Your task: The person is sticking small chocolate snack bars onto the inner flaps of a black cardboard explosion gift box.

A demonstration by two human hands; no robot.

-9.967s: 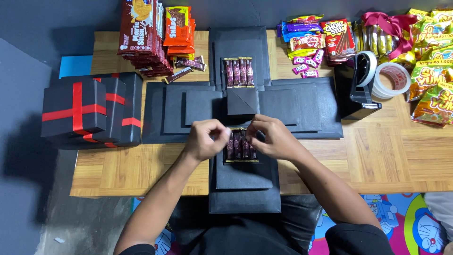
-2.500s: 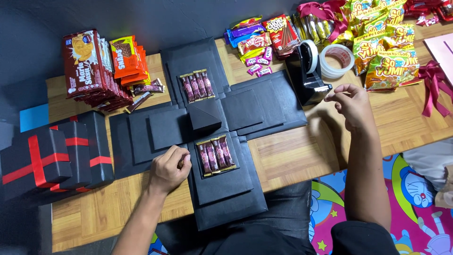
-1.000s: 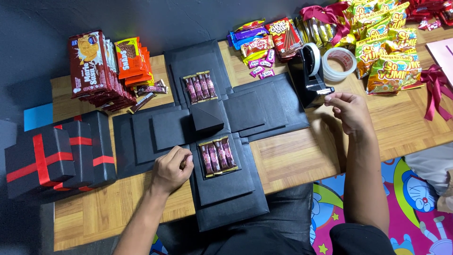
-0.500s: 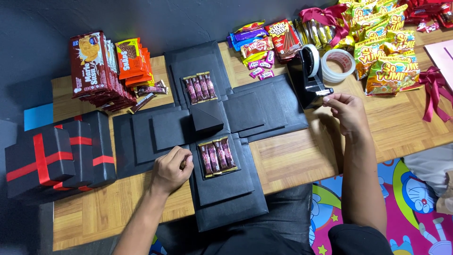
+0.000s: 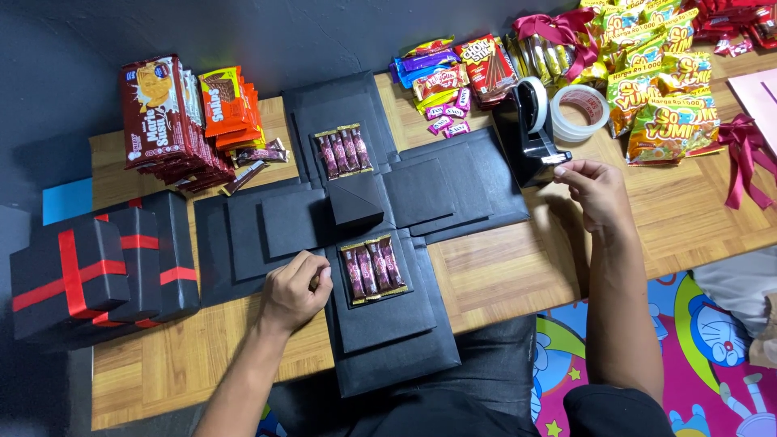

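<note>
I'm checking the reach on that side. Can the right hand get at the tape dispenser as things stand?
Probably yes: the right hand is already at the front end of the black tape dispenser, fingertips right by it, with only bare wooden table around and nothing between them.

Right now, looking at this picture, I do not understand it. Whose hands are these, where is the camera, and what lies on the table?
There is no machine here. A person wears a camera on the head, so you look down at their own two hands. On the wooden table lies a black box unfolded flat into a cross shape. Two of its flaps carry rows of small chocolate bars. The left hand rests as a fist on the box beside the nearer row. The right hand pinches at the front of a black tape dispenser; whether it holds tape is too small to tell. Snack packets and closed black boxes with red ribbon lie around.
</note>
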